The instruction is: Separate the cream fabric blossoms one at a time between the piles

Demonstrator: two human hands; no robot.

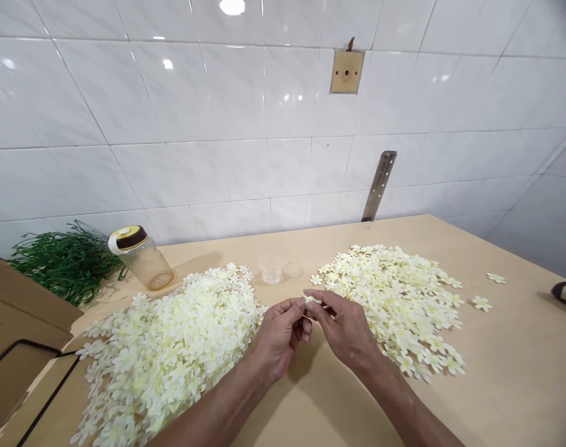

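Near the middle of the table, my left hand (283, 332) and my right hand (341, 323) meet at the fingertips. Between them is a small pale flower (309, 299), mostly hidden by the fingers. Both hands are closed, thumb and fingers pinching it. A large heap of white-yellow artificial flowers (180, 344) spreads to the left of my left hand. Beyond my right hand lies a flatter pile of similar pale-yellow flowers (395, 298). Just past my fingertips stands a small clear plastic cup (271, 270).
A clear bottle with a brown and yellow lid (141, 257) stands at the back left beside green artificial stems (66, 264). A cardboard box (26, 341) is at the left edge. Two loose flowers (481, 303) lie on the right. A tiled wall (236, 174) closes off the back.
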